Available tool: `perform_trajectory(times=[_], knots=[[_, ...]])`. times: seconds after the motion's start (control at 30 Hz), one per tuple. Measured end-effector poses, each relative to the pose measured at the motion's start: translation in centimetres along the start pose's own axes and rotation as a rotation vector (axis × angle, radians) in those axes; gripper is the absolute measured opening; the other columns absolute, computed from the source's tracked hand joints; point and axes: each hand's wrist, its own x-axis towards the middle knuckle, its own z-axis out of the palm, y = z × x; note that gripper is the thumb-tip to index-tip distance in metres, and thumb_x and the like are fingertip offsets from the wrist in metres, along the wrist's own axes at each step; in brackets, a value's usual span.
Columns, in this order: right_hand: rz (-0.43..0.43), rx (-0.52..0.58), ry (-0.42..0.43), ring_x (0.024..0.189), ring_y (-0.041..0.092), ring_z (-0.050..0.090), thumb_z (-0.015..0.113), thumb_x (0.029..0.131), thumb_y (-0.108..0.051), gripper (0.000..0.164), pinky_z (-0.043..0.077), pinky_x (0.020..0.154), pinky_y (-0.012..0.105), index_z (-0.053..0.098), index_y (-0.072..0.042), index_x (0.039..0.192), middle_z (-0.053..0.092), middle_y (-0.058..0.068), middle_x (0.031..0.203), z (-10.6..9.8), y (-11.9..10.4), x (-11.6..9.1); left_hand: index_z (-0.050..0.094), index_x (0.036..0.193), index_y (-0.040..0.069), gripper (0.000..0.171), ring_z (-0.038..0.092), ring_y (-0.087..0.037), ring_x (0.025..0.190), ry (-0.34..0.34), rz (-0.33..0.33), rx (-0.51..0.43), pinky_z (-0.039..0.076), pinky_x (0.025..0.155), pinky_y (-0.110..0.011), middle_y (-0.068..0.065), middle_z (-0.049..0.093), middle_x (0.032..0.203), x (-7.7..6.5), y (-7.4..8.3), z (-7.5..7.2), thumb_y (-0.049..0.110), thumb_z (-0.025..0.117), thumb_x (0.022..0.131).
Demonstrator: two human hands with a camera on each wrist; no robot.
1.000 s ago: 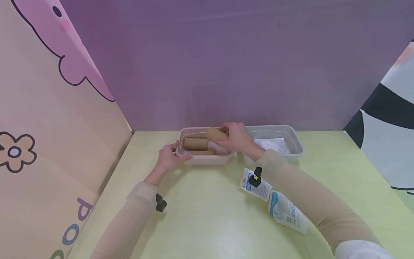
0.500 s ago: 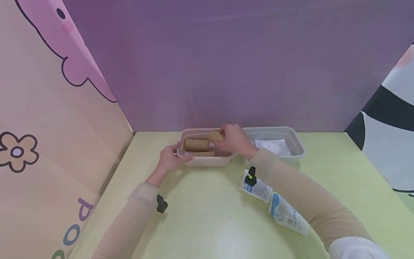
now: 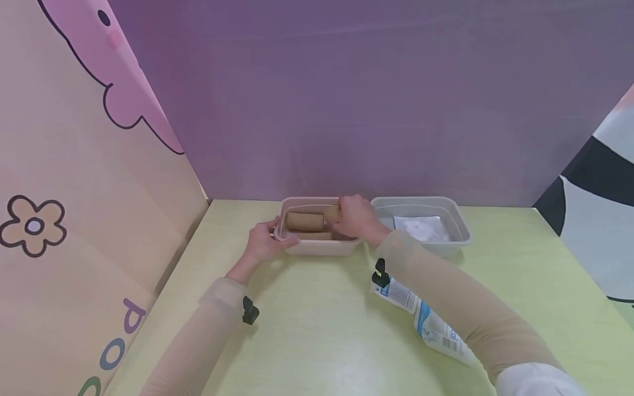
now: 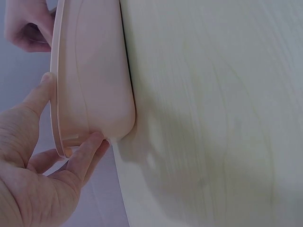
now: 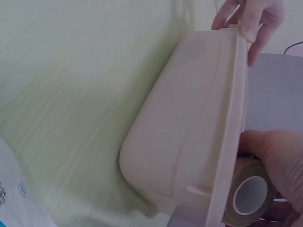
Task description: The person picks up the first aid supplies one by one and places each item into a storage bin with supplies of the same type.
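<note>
A pale pink plastic box point(image 3: 322, 249) stands at the back of the table. My left hand point(image 3: 262, 242) grips its left end, thumb on the rim and fingers against the outer wall. Inside lie a tan bandage roll point(image 3: 304, 221) on its side and a second roll point(image 3: 313, 236), partly hidden by the front wall. My right hand point(image 3: 359, 215) reaches over the box's right end and holds another tan bandage roll point(image 5: 251, 166). The right wrist view shows that roll's white hollow core facing the camera, low at the rim between thumb and fingers.
A translucent whitish box point(image 3: 458, 223) with a white packet point(image 3: 423, 228) in it stands right beside the pink one. Two printed white packages point(image 3: 398, 297) lie on the table point(image 3: 307, 324), partly under my right forearm. A purple wall rises behind.
My right hand has lowered the bandage roll into the pink box's right end. The left hand keeps its grip on the box. The head view has shifted slightly.
</note>
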Motion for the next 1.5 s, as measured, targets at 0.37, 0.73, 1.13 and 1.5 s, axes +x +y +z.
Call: perform_trajectory(times=[0.37,0.73,1.13,1.5], knots=[[-0.012,-0.053,-0.005,0.085,0.038,0.073,0.081,0.086,-0.028,0.028,0.061,0.074,0.053,0.067,-0.005,0.092,0.074,0.015,0.09,0.8,-0.1,0.7,0.046,0.156,-0.004,0.092,0.075,-0.03,0.102,0.01,-0.001,-0.003,0.06,0.079,-0.031,-0.027,0.074,0.123,0.0,0.0,-0.1,0.035,0.091,0.085],[0.0,-0.116,-0.039,0.09,0.034,0.075,0.084,0.088,-0.028,0.033,0.063,0.075,0.049,0.07,-0.002,0.104,0.077,0.016,0.1,1.5,-0.1,0.9,0.048,0.154,-0.005,0.09,0.075,-0.028,0.097,0.004,0.006,-0.021,0.055,0.071,-0.023,-0.026,0.076,0.119,-0.1,0.0,0.1,0.033,0.091,0.085],[0.012,-0.16,-0.05,0.095,0.032,0.074,0.079,0.093,-0.036,0.034,0.063,0.077,0.049,0.07,-0.004,0.099,0.076,0.017,0.105,1.5,0.0,0.4,0.049,0.154,-0.004,0.09,0.076,-0.029,0.098,-0.004,0.01,-0.019,0.058,0.073,-0.026,-0.025,0.076,0.118,0.1,0.2,0.6,0.034,0.091,0.085],[-0.013,-0.087,0.029,0.094,0.037,0.074,0.066,0.1,-0.034,0.037,0.064,0.079,0.051,0.07,0.0,0.113,0.076,0.018,0.102,0.1,-0.2,-0.6,0.048,0.155,-0.003,0.09,0.076,-0.03,0.101,-0.01,-0.004,-0.019,0.06,0.076,-0.028,-0.026,0.075,0.122,0.2,0.3,0.5,0.034,0.092,0.085]])
